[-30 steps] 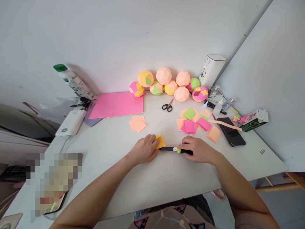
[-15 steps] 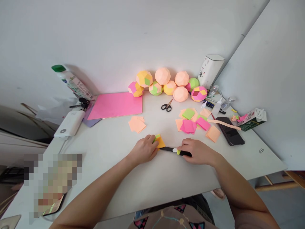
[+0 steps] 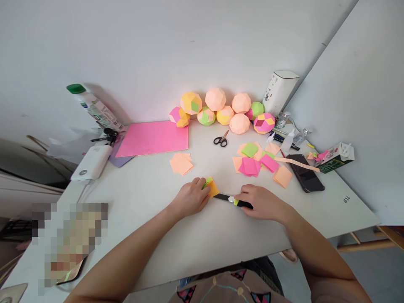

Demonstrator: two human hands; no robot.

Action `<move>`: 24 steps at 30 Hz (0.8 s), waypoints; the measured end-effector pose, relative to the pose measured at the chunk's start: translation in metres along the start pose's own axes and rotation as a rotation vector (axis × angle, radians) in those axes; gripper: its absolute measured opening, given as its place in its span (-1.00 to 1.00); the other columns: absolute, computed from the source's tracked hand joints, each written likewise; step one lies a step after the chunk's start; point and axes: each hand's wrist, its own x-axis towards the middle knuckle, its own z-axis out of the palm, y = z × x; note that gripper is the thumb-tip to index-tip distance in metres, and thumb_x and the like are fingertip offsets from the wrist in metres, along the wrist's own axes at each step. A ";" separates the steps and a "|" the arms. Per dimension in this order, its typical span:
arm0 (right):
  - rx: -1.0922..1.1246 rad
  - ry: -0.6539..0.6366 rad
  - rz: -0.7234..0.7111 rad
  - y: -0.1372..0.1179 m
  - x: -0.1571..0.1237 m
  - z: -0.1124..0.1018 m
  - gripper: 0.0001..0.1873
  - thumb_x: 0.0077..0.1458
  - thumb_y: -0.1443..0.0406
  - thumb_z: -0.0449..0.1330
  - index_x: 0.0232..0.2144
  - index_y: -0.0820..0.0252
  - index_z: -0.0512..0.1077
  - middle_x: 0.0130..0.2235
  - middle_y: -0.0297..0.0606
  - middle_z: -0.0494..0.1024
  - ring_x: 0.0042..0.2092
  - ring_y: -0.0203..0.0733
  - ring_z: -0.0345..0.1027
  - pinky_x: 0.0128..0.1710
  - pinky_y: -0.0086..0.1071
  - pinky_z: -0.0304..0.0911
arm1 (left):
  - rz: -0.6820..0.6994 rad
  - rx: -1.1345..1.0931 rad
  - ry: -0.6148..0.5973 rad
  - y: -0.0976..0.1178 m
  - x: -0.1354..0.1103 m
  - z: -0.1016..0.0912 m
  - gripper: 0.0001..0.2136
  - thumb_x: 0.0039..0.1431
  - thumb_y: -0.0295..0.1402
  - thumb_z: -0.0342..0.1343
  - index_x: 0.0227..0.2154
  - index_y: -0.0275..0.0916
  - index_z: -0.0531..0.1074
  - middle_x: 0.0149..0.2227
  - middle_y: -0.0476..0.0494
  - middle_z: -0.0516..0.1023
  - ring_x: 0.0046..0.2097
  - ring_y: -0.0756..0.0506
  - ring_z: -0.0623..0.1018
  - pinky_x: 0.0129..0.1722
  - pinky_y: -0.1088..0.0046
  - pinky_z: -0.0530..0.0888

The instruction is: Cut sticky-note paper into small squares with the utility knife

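My left hand (image 3: 193,195) is closed on a small folded orange paper (image 3: 213,188), with a bit of light green (image 3: 207,182) showing by the fingertips. My right hand (image 3: 260,200) grips a utility knife (image 3: 224,197) by its black and yellow handle. The dark blade points left, and its tip meets the lower right edge of the orange paper. Both hands rest low over the white table (image 3: 202,240). Beyond them lie a stack of peach paper squares (image 3: 181,164) and a pile of pink, green and peach squares (image 3: 251,166).
Scissors (image 3: 221,139) lie in the middle. Several faceted paper balls (image 3: 216,99) line the wall, beside a pink board (image 3: 154,139). A dark phone (image 3: 304,173), a glue bottle (image 3: 287,141) and a carton (image 3: 336,157) are on the right. A green-capped bottle (image 3: 94,107) stands left.
The knife blade has shifted slightly at the orange paper, with its tip now nearer the paper's edge. Both hands are almost where they were.
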 end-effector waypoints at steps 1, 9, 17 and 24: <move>0.001 0.000 0.008 0.000 0.000 -0.001 -0.62 0.02 0.41 0.14 -0.09 0.15 0.52 -0.26 -0.17 0.46 -0.25 -0.14 0.36 -0.29 -0.34 0.26 | 0.000 -0.003 0.002 0.000 0.000 0.000 -0.80 0.24 -0.38 -0.13 -0.46 -0.25 0.32 -0.34 -0.17 0.33 -0.36 -0.09 0.32 -0.53 0.45 0.20; -0.024 0.009 0.030 -0.001 0.000 -0.001 -0.63 0.02 0.42 0.12 -0.11 0.15 0.53 -0.28 -0.18 0.45 -0.24 -0.14 0.35 -0.31 -0.35 0.24 | -0.008 -0.012 0.008 0.000 0.000 0.000 -0.82 0.23 -0.39 -0.12 -0.46 -0.24 0.31 -0.34 -0.17 0.33 -0.36 -0.08 0.31 -0.54 0.45 0.20; -0.038 0.006 0.095 -0.002 0.003 -0.001 -0.65 0.04 0.41 0.14 -0.10 0.15 0.52 -0.26 -0.17 0.45 -0.24 -0.14 0.36 -0.29 -0.35 0.25 | -0.011 -0.008 -0.003 0.000 0.001 0.000 -0.81 0.23 -0.38 -0.12 -0.45 -0.25 0.31 -0.34 -0.17 0.34 -0.36 -0.08 0.32 -0.54 0.45 0.21; -0.071 0.028 0.100 -0.001 0.006 0.004 -0.61 0.07 0.38 0.13 -0.04 0.15 0.49 -0.26 -0.16 0.44 -0.23 -0.12 0.34 -0.29 -0.34 0.25 | -0.010 -0.015 -0.010 0.000 0.001 -0.001 -0.81 0.23 -0.39 -0.13 -0.45 -0.25 0.32 -0.33 -0.18 0.34 -0.36 -0.09 0.32 -0.53 0.44 0.24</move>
